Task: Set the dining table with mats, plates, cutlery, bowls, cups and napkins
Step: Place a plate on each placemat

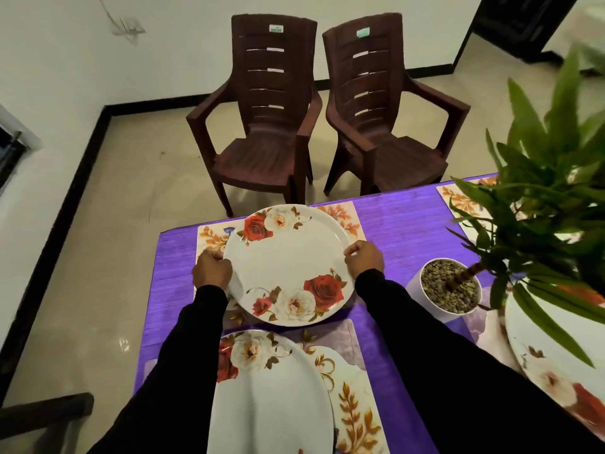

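A round white plate with red and cream roses point(288, 263) lies over the far leaf-patterned mat point(340, 217) on the purple tablecloth. My left hand point(212, 271) grips its left rim and my right hand point(365, 258) grips its right rim. A second rose plate point(271, 398) lies on the near mat point(355, 411) between my black sleeves. A third rose plate point(556, 362) shows at the right edge, partly behind leaves. Another mat point(458, 198) lies at the far right corner.
A white pot of pebbles point(445, 290) holds a green plant point(540, 178) that spreads over the table's right side. Two brown plastic chairs point(262, 126) point(383, 126) stand beyond the far table edge. A dark chair part point(45, 417) sits at lower left.
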